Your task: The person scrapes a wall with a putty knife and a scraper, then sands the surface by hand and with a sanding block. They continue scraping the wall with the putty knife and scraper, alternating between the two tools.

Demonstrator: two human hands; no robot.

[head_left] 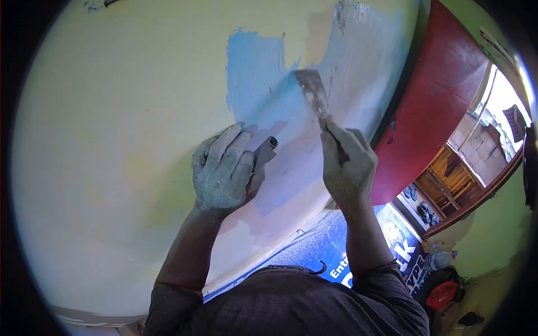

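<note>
My right hand [350,162] is closed around the handle of a putty knife [314,94], its broad, stained blade pointing up and to the left against the painted wall [123,112]. A blue patch [255,70] shows through the pale yellow-green paint beside the blade. My left hand [224,168], coated in pale dust, has its back to me and its fingers bent near the wall. Between its thumb and fingers sits a rolled grey sheet of sandpaper [265,151], one curled end sticking out to the right. The left palm is hidden.
To the right hangs a red door or panel [428,95], next to an opening onto a wooden structure. Shoes [426,214] lie by the doorway. A printed blue banner [319,246] covers the floor below. A plastic bottle [440,260] and a red item [441,295] are at lower right.
</note>
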